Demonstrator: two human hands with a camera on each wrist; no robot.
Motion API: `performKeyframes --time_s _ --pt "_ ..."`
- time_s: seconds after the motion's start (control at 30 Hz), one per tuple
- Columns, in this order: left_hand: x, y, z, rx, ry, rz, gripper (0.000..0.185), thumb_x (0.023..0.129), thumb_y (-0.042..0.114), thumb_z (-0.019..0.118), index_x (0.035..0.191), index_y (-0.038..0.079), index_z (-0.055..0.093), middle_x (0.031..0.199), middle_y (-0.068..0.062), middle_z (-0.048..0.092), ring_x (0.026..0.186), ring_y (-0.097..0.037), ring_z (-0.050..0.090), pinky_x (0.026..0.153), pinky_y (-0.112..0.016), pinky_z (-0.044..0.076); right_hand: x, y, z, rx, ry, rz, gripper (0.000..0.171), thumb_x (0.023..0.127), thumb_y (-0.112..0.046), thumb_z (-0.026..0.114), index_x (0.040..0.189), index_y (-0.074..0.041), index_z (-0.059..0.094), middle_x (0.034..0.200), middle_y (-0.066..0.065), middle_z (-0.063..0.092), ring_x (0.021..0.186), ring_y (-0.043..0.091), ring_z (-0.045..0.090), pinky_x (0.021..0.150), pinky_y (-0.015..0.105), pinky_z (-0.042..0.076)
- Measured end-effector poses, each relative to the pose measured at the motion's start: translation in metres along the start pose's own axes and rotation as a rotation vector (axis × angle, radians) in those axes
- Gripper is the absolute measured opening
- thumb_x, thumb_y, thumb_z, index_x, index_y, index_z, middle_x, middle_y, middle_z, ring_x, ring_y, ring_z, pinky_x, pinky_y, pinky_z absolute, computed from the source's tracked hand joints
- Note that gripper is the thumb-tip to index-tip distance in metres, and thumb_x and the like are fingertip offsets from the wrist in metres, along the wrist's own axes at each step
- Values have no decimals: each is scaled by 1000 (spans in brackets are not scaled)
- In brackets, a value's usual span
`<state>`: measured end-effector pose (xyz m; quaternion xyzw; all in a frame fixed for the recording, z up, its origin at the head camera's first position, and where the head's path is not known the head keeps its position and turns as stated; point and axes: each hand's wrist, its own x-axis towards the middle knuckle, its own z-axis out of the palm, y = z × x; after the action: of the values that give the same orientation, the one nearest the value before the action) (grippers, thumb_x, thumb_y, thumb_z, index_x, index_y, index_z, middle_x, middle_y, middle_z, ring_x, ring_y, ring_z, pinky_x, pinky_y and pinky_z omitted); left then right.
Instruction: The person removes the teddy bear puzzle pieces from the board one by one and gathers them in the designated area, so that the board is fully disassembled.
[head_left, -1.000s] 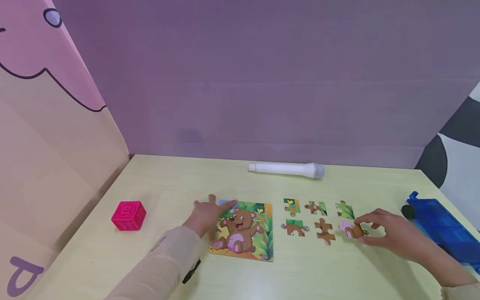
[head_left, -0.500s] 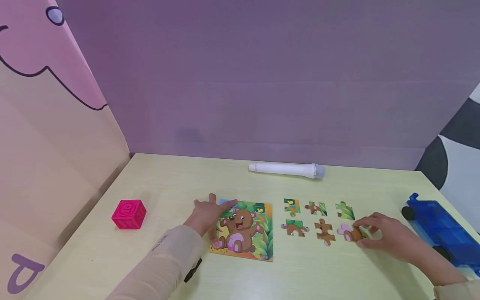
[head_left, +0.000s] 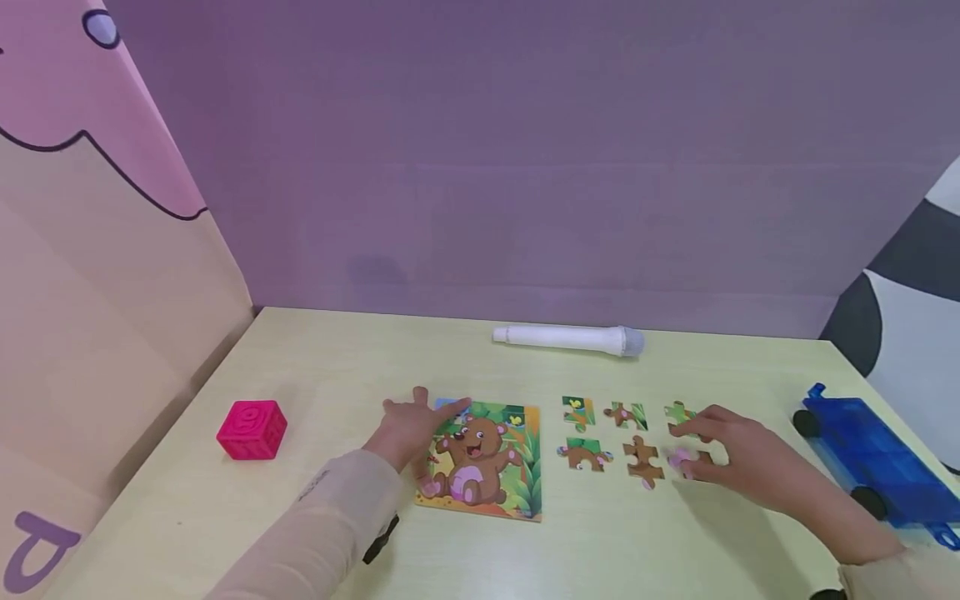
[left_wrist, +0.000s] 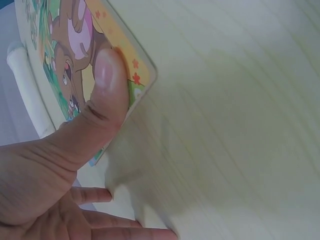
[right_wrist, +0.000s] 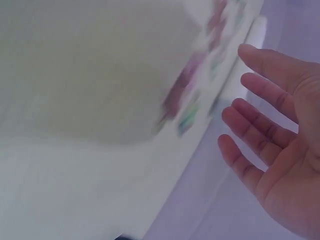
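My left hand (head_left: 408, 429) lies flat, thumb pinning the bear puzzle board (head_left: 480, 462) at its 9 o'clock edge, my right hand (head_left: 731, 454), fingers spread and holding nothing, hovers over the loose pieces (head_left: 645, 460) at 3 o'clock; a careless sweep could scatter them toward the blue toy (head_left: 862, 442), though the tabletop (head_left: 600, 550) lies open at 6 o'clock.

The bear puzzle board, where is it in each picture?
Head view: the bear puzzle board lies flat on the table, a little left of middle, with the left hand resting on its left edge.
Left wrist view: the board's corner is at the top left, under the thumb.
Right wrist view: too blurred to tell.
Shared landmark: the white microphone, seen at the left edge of the left wrist view.
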<state>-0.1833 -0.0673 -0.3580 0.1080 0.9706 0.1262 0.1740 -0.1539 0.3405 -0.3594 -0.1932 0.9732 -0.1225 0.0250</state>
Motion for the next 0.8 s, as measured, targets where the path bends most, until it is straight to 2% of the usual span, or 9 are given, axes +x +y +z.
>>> performKeyframes --time_s 0.1,0.27,0.3,0.37,0.5,0.53,0.63,0.73,0.8 --pt "-3 -1 -1 -56 9 0 114 65 -7 91 158 32 38 161 -33 18 137 -70 21 78 -57 59 9 -25 -1 7 45 -67 35 84 -26 84 114 -11 73 112 7 65 81 15 63 71 35 58" --pt "-5 -1 -3 -15 -2 16 116 64 0 94 160 28 35 160 -37 17 135 -71 24 88 -59 55 23 -62 3 85 138 -128 28 86 -22 82 111 -13 74 110 -1 64 81 10 64 72 33 55" --pt "-5 -1 -3 -10 -3 20 116 64 1 94 160 27 35 159 -38 18 135 -71 24 88 -58 56 26 -68 4 123 135 -126 28 87 -20 82 112 -12 73 110 -1 64 74 9 64 69 31 53" --pt "-5 -1 -4 3 -2 26 116 63 4 95 159 25 36 159 -38 18 134 -70 26 87 -56 57 33 -79 7 173 140 -125 27 87 -19 81 112 -12 73 110 -1 64 76 10 63 66 29 51" --pt "-4 -3 -2 -24 18 27 111 63 4 95 158 20 39 159 -37 21 135 -69 28 92 -59 54 49 -104 14 241 131 -95 24 88 -21 81 110 -13 73 107 0 66 88 22 65 70 33 52" --pt "-4 -4 -1 -41 21 15 110 64 4 95 157 21 39 159 -36 21 136 -67 28 95 -61 51 54 -110 17 243 131 -87 24 88 -22 81 109 -13 74 106 0 66 95 25 64 72 35 52" --pt "-3 -7 1 -62 31 -20 109 63 7 96 155 22 40 161 -30 23 139 -62 29 99 -72 41 65 -128 24 270 94 -37 23 88 -23 81 107 -12 73 105 1 66 96 25 64 73 38 52" --pt "-4 -9 3 -115 28 -69 109 64 8 96 155 24 39 165 -23 21 144 -58 22 96 -80 35 76 -142 33 260 64 -18 22 88 -23 81 106 -13 74 103 1 66 95 24 64 71 37 52" --pt "-5 -9 3 -132 29 -69 109 64 9 95 155 24 38 166 -22 20 146 -57 20 95 -83 33 82 -149 39 248 52 -18 21 88 -22 81 106 -13 74 101 1 66 93 23 63 69 36 52"
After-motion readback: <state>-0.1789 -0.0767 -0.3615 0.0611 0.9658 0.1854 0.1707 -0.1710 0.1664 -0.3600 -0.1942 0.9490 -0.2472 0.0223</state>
